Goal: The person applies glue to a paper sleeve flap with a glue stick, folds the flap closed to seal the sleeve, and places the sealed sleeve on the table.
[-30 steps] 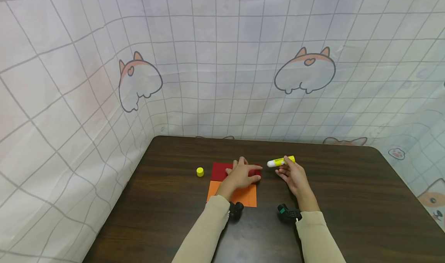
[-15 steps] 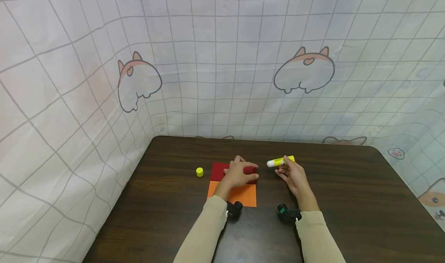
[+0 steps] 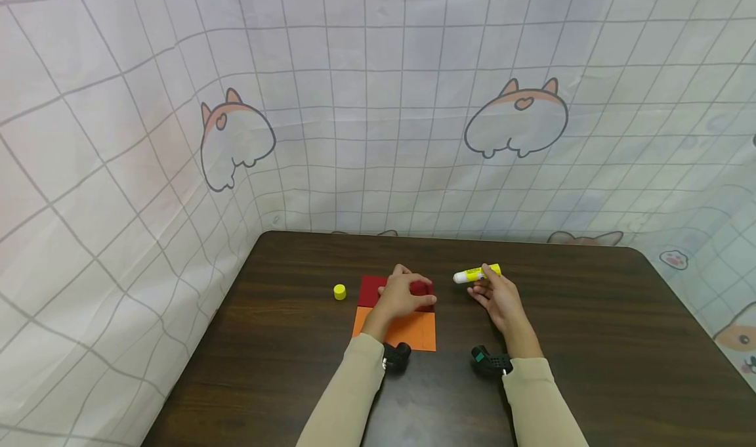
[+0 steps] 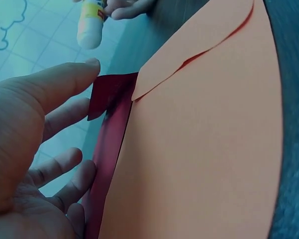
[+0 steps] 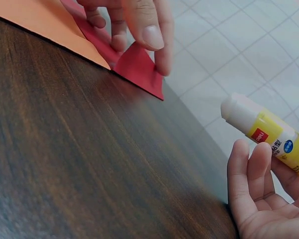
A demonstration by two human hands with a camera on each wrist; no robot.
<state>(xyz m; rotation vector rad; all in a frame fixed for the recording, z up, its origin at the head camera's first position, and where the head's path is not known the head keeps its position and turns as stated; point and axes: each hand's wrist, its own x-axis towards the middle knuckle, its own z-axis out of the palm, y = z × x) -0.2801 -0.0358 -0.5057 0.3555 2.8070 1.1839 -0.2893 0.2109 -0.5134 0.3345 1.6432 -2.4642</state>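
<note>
My left hand (image 3: 401, 297) is over a sheet of red paper (image 3: 369, 291), its thumb and forefinger at a small raised flap (image 5: 139, 72) on the right edge. They pinch this flap, while the other fingers rest on the red paper. Joined to the near side of the red is orange paper (image 3: 416, 332), whose flap edge (image 4: 189, 62) lifts slightly in the left wrist view. My right hand (image 3: 502, 306) holds a yellow and white glue stick (image 3: 472, 276) above the table, its uncapped white end pointing left.
A yellow cap (image 3: 339, 292) stands on the dark wooden table (image 3: 283, 342), left of the papers. Behind the table and along its sides hangs a white grid-patterned curtain (image 3: 378, 138).
My left thumb and forefinger have shifted slightly left, and the right edge of the red paper has come inward with them. My right hand and the glue stick stay nearly still.
</note>
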